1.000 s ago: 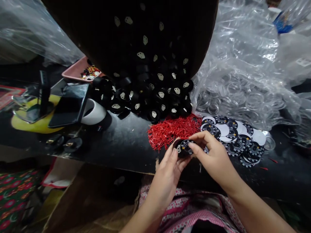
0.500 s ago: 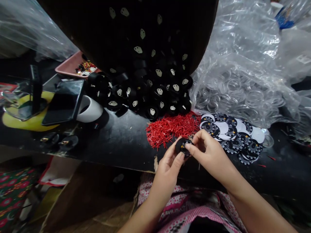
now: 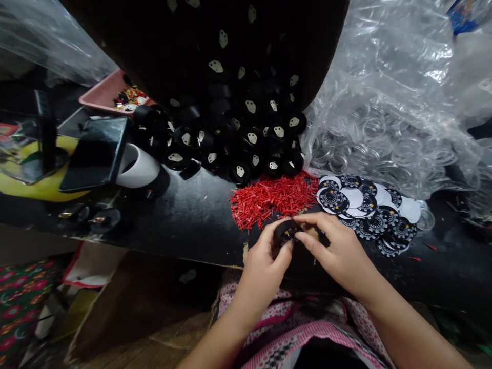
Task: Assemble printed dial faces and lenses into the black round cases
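A small round black gauge housing with a printed dial face is held just above the table's front edge. My left hand wraps its thumb and fingers around the housing from the left. From the right, my right hand pinches its rim, with the index finger at the top and the thumb against the dial side. Fingertips hide part of the dial. Just beyond the hands lies a heap of thin red pointers. Overlapping printed dial discs are spread to the right of it.
Black housings pile up at the back, spilling from a large dark container. Clear rings lie in a plastic bag at back right. A pink tray, a phone, a white roll and two black parts are leftward.
The housing has tilted in my hands, so its dial faces less upward. My right index finger has stretched over its top edge. The view has shifted slightly.
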`<state>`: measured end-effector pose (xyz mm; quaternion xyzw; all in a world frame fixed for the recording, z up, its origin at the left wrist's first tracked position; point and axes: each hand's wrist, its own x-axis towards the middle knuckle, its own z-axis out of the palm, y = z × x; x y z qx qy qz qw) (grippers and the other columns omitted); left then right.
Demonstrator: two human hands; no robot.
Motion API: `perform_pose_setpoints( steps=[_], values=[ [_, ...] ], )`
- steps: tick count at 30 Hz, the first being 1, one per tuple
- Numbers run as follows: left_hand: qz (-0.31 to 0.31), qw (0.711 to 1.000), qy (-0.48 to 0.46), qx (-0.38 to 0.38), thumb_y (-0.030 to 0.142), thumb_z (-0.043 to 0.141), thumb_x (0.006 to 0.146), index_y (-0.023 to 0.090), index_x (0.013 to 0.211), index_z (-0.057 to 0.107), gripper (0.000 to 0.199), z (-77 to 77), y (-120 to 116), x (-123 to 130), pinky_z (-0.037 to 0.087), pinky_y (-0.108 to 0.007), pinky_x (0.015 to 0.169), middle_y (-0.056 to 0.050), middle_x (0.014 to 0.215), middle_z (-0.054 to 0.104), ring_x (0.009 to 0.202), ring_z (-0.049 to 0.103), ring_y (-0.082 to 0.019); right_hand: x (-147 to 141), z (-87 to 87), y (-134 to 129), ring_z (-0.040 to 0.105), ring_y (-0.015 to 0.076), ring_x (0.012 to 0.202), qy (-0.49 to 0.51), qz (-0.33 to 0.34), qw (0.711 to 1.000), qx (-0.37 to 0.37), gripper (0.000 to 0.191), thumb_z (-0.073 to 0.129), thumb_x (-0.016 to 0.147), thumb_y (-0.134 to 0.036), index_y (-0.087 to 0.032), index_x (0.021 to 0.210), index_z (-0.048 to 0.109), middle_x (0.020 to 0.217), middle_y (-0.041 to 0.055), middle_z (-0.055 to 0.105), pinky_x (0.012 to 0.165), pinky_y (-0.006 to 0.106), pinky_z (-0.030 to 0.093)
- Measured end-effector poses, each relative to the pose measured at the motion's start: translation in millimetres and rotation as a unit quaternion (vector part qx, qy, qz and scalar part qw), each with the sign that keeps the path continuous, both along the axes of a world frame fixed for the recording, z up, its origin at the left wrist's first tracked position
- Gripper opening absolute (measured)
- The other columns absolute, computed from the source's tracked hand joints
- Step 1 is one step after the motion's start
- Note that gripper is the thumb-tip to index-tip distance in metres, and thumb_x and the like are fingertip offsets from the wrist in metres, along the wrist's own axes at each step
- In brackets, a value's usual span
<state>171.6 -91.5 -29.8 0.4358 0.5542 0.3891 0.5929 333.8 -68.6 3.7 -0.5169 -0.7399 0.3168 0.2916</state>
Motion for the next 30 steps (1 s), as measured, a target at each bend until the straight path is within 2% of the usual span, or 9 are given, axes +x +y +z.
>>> perform_pose_setpoints(
  steps=[3,6,12,14,17,20,24,27,30],
  values=[
    [-0.008,0.999,0.046,0.008,0.024,0.056,0.092,0.027,0.131,0.056,0.039,2.5,0,-2,0.049,-0.040,0.107,-0.005,0.135,0.066,0.125,0.062,-0.022,-5,1.8,-2,0.060,0.0229,0.090,-0.072,-0.003,0.994,0.081,0.011,0.058,0.094,-0.020,-0.019,0.100,0.067,0.092,0.0052,0.067,0.083,0.040,0.040],
    [-0.025,0.996,0.084,0.019,0.025,0.053,0.094,0.028,0.135,0.053,0.041,5.7,-1,-2,0.048,-0.042,0.107,-0.005,0.132,0.069,0.123,0.064,-0.022,-11,0.5,-4,0.057,0.0202,0.077,-0.099,0.001,0.992,0.077,0.005,0.060,0.092,-0.019,-0.018,0.091,0.065,0.080,0.0024,0.064,0.075,0.037,0.037],
    [-0.023,0.992,0.121,0.035,0.027,0.054,0.093,0.026,0.134,0.056,0.041,7.8,-4,1,0.048,-0.047,0.103,-0.008,0.128,0.070,0.116,0.067,-0.026,-20,-6.3,-7,0.055,0.0193,0.074,-0.139,-0.031,0.983,0.119,0.012,0.058,0.093,-0.019,-0.017,0.082,0.062,0.076,0.0026,0.062,0.075,0.036,0.034],
    [-0.018,0.995,0.095,0.019,0.028,0.057,0.092,0.028,0.132,0.059,0.040,6.0,-3,0,0.048,-0.047,0.102,-0.007,0.123,0.073,0.112,0.068,-0.027,-22,-5.2,-9,0.054,0.0193,0.074,-0.155,-0.029,0.978,0.135,0.015,0.056,0.092,-0.015,-0.018,0.079,0.061,0.074,0.0027,0.061,0.074,0.036,0.034],
    [-0.019,0.999,0.000,-0.026,0.026,0.063,0.087,0.028,0.122,0.066,0.035,3.1,-2,-7,0.048,-0.042,0.102,-0.005,0.118,0.074,0.110,0.068,-0.025,-19,-0.9,-9,0.056,0.0190,0.076,-0.121,0.030,0.978,0.168,0.015,0.054,0.091,-0.014,-0.021,0.078,0.060,0.079,0.0032,0.065,0.075,0.036,0.037],
    [0.031,0.992,-0.092,-0.084,0.029,0.067,0.086,0.026,0.114,0.068,0.028,2.1,-1,-16,0.052,-0.034,0.095,-0.004,0.113,0.074,0.106,0.069,-0.022,-11,0.6,1,0.058,0.0196,0.081,-0.099,0.033,0.985,0.137,0.010,0.055,0.090,-0.015,-0.020,0.083,0.060,0.086,0.0041,0.067,0.078,0.036,0.038],
    [0.097,0.978,-0.150,-0.110,0.035,0.070,0.086,0.023,0.110,0.066,0.027,-1.2,-3,-21,0.054,-0.026,0.077,-0.002,0.098,0.074,0.081,0.068,-0.015,-3,-7.7,27,0.060,0.0248,0.088,-0.243,-0.015,0.969,0.033,0.009,0.054,0.090,-0.014,-0.018,0.092,0.063,0.090,0.0059,0.068,0.078,0.038,0.033],
    [0.116,0.976,-0.154,-0.103,0.036,0.073,0.085,0.021,0.105,0.064,0.027,-7.4,-5,-18,0.051,-0.024,0.067,0.000,0.087,0.073,0.067,0.063,-0.012,-6,-15.3,40,0.060,0.0274,0.090,-0.329,0.008,0.943,0.050,0.010,0.056,0.093,-0.020,-0.016,0.096,0.064,0.093,0.0082,0.069,0.078,0.038,0.031],
    [0.132,0.972,-0.165,-0.103,0.034,0.074,0.084,0.021,0.108,0.063,0.030,-10.3,-6,-13,0.052,-0.024,0.070,0.001,0.089,0.073,0.070,0.063,-0.011,-11,-19.8,44,0.059,0.0268,0.087,-0.362,0.025,0.926,0.101,0.012,0.058,0.094,-0.026,-0.016,0.094,0.064,0.091,0.0085,0.068,0.077,0.038,0.030]
  ],
)
